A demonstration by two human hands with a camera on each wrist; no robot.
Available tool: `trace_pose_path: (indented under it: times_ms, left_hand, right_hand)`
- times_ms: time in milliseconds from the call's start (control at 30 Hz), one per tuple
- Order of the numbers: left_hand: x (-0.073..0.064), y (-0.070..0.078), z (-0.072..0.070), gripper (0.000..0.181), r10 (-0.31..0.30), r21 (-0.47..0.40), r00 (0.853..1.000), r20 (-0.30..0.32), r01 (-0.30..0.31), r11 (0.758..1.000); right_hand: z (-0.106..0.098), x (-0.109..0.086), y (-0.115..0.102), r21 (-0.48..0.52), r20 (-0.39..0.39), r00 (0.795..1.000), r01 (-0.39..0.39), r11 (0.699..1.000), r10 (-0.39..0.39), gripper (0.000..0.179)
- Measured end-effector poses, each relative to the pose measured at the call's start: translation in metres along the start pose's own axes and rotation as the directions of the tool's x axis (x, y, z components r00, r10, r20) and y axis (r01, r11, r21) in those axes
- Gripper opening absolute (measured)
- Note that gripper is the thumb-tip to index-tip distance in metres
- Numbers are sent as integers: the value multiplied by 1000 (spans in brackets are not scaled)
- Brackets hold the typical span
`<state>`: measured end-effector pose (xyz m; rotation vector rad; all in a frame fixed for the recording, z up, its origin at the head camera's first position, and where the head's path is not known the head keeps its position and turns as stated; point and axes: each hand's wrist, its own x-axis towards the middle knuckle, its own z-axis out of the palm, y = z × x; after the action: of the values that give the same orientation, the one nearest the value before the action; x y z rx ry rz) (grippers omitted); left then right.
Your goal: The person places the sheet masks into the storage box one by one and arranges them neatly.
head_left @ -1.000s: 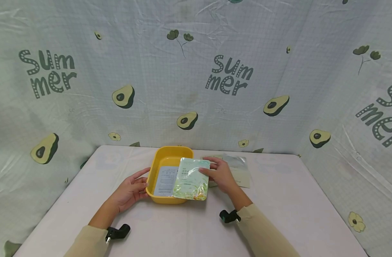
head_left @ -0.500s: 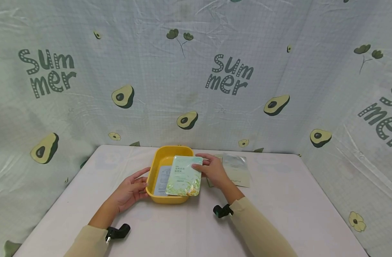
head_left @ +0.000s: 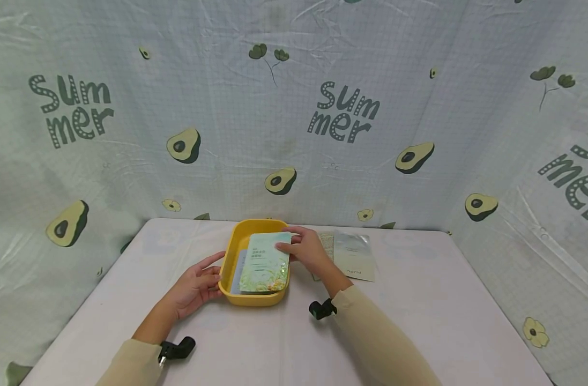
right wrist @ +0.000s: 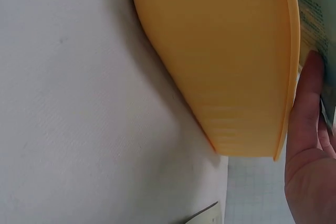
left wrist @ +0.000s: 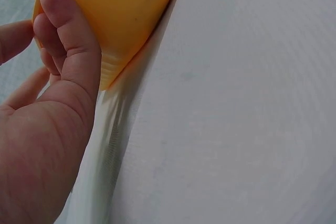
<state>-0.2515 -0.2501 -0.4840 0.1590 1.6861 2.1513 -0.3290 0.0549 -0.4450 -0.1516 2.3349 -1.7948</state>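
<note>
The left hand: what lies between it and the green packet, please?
The head view shows the yellow tray's left rim and part of a bluish printed item.

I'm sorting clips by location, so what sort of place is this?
Probably a makeshift indoor filming booth: a printed curtain surrounds the back and sides of a white-covered table, and the person wears a small black camera on each wrist.

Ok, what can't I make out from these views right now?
Head: most of the pale printed item, behind the green packet.
Head: the packet's fine print, too small.
Head: part of the patterned item, behind the right hand.
Left wrist: much of the yellow tray, beyond the top edge.
</note>
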Motion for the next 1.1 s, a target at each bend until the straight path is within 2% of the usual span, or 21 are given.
trace_pose_path:
  times_ms: [433, 767, 1100]
  left_hand:
    - [1, -1, 0, 72, 2, -16, 1000, -2, -2, 1000]
    - [1, 0, 0, 71, 6, -18, 1000, 7, -6, 1000]
    - [1, 0, 0, 73, 11, -21, 1000, 12, -11, 1000]
  right_hand:
    - [11, 12, -7, -92, 28, 1000, 8, 996, -5, 53]
    - [17, 9, -14, -148, 51, 998, 39, 988, -32, 50]
    - [19, 7, -19, -204, 43, 999, 19, 979, -11, 48]
